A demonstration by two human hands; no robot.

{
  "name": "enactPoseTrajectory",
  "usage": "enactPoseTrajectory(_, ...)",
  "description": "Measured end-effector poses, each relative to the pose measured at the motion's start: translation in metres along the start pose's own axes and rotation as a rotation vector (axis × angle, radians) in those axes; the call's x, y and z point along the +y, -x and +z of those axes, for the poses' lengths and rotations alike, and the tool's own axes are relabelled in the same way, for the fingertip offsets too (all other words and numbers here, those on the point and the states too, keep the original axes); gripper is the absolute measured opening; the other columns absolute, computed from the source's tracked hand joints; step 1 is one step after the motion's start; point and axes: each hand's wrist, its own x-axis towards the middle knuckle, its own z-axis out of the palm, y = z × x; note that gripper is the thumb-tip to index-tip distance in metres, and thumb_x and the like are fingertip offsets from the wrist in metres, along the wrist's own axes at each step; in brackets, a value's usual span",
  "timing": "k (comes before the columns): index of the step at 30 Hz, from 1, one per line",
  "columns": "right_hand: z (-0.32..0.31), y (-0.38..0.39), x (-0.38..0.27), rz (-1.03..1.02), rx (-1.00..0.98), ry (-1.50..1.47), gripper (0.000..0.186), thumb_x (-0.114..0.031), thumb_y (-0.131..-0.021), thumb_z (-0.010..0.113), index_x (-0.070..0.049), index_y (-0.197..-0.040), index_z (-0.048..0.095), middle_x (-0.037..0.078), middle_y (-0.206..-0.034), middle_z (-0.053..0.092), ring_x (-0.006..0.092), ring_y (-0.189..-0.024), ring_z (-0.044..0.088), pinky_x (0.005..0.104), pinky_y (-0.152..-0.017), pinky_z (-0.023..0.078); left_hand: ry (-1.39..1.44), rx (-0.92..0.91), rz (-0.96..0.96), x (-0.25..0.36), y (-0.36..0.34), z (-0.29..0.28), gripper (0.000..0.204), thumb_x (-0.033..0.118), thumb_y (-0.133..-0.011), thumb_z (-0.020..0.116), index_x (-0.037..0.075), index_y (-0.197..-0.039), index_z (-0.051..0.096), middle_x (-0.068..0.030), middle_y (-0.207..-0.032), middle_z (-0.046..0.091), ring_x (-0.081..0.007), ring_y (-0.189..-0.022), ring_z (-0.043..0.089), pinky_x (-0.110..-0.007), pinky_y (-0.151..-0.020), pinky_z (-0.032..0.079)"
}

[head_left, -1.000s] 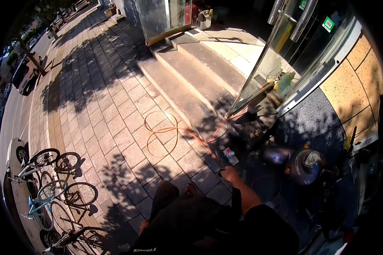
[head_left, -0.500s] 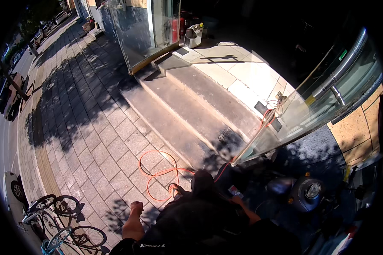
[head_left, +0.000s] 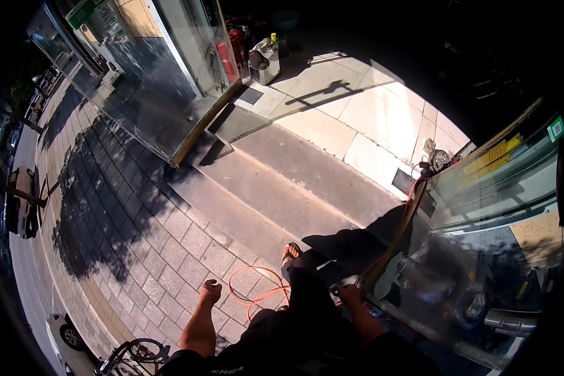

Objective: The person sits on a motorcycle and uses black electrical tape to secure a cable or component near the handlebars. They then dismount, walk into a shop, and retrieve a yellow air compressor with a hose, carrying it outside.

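Observation:
My left hand (head_left: 211, 290) hangs over the paving on the left, its fingers loosely curled and nothing visible in them. At the right, near the glass door's lower edge, is my right hand (head_left: 349, 293) with its fingers curled in; whatever it may hold is hidden. Between my hands an orange cable (head_left: 257, 268) lies looped on the paving. It runs past my legs and up along the door edge towards a dark coiled bundle (head_left: 440, 160) on the landing. My sandalled foot (head_left: 291, 252) is at the edge of the lowest step.
Stone steps (head_left: 276, 188) rise to a pale tiled landing (head_left: 319, 131). Glass doors (head_left: 495, 182) stand on the right, with another glass panel (head_left: 207, 56) on the left. Beyond that are a white bin (head_left: 264, 66) and a red extinguisher (head_left: 226, 59). A bicycle (head_left: 145, 351) stands lower left.
I have stepped forward, closer to the steps and the right-hand door. One foot now reaches the lowest step. My right hand has come further into view, beside the door edge.

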Motion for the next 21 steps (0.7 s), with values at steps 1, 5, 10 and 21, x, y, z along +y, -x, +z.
enactPoseTrajectory(1, -0.028, -0.014, -0.042, -0.094, 0.08, 0.072, 0.045, -0.045, -0.09, 0.066, -0.001, -0.082, 0.076, 0.023, -0.081, 0.072, 0.0399, -0.08, 0.073, 0.0491, -0.072, 0.056, -0.082, -0.074, -0.102, -0.01, 0.005, -0.01, 0.055, 0.034, -0.084, 0.071, 0.003, -0.13, 0.069, -0.0258, -0.118, 0.073, -0.0377, -0.113, 0.071, -0.043, -0.097, 0.057)
enactPoseTrajectory(5, -0.122, -0.105, -0.136, 0.042, 0.188, -0.408, 0.044, -0.041, -0.091, 0.072, 0.002, -0.097, 0.077, 0.013, -0.079, 0.075, 0.0204, -0.06, 0.069, 0.0354, -0.062, 0.056, 0.116, -0.156, -0.267, 0.024, 0.017, -0.039, 0.055, 0.029, -0.084, 0.071, 0.0, -0.13, 0.067, -0.0248, -0.113, 0.074, -0.0323, -0.099, 0.074, -0.043, -0.081, 0.06)
enactPoseTrajectory(10, -0.21, -0.168, -0.275, 0.072, 0.125, -0.69, 0.036, -0.036, -0.097, 0.07, -0.001, -0.101, 0.075, 0.005, -0.074, 0.071, 0.0123, -0.052, 0.061, 0.0292, -0.047, 0.049, 0.402, -0.128, -0.37, 0.094, 0.033, -0.094, 0.056, 0.024, -0.087, 0.067, -0.005, -0.135, 0.06, -0.0174, -0.095, 0.074, -0.0204, -0.065, 0.069, -0.035, -0.05, 0.051)
enactPoseTrajectory(21, -0.255, -0.288, -0.304, 0.43, 0.088, -0.521, 0.031, -0.029, -0.089, 0.075, -0.001, -0.1, 0.075, 0.009, -0.08, 0.07, 0.0185, -0.06, 0.065, 0.0346, -0.05, 0.054, 0.493, -0.224, -0.379, 0.255, -0.083, -0.164, 0.061, 0.024, -0.088, 0.069, -0.007, -0.139, 0.056, -0.0181, -0.094, 0.074, -0.0212, -0.067, 0.071, -0.034, -0.051, 0.052)
